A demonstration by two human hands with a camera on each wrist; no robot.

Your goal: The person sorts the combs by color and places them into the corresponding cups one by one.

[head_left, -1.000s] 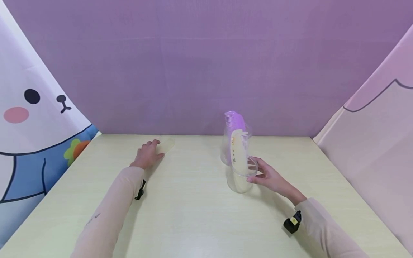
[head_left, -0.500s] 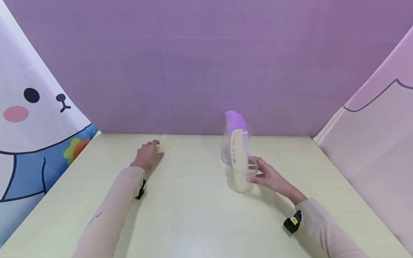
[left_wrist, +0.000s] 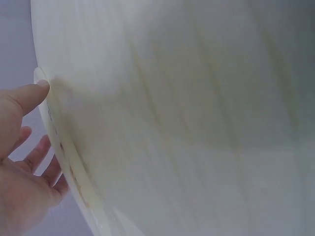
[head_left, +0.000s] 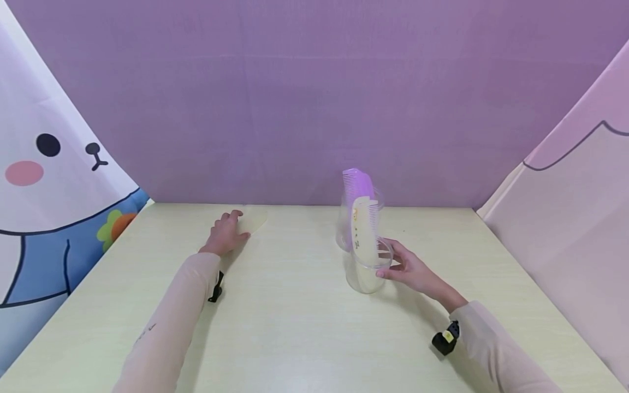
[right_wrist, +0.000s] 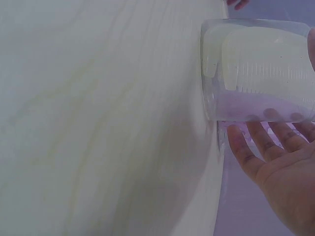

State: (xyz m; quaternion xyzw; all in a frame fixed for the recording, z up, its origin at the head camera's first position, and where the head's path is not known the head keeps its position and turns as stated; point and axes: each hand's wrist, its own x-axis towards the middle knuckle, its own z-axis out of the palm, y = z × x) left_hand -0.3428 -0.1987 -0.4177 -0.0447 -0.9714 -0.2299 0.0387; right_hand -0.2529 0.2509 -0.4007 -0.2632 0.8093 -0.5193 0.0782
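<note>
On the far left part of the table, my left hand point(head_left: 223, 234) rests by a flat cream piece point(head_left: 255, 220) that lies on the surface. In the left wrist view its thumb touches one end of this printed cream piece point(left_wrist: 69, 157), which looks like a comb, though no teeth show. My right hand point(head_left: 413, 271) holds a clear plastic cup point(head_left: 351, 277), thumb at the near side and fingers round the far side. A cream comb point(head_left: 362, 232) stands upright in that cup. Directly behind, a second clear cup point(head_left: 340, 234) holds a purple comb point(head_left: 357, 183).
A pale wooden table point(head_left: 295, 338) spreads in front, its back edge meeting a purple cloth wall point(head_left: 295, 109). Printed curtains hang on either side, with a cartoon animal point(head_left: 64, 180) on the left one. Each wrist wears a small black camera; the right one point(head_left: 445, 339) shows plainly.
Both cups and their combs stay where they were. My left hand shifts only very slightly by the cream piece, and my right hand keeps its hold on the cup.
</note>
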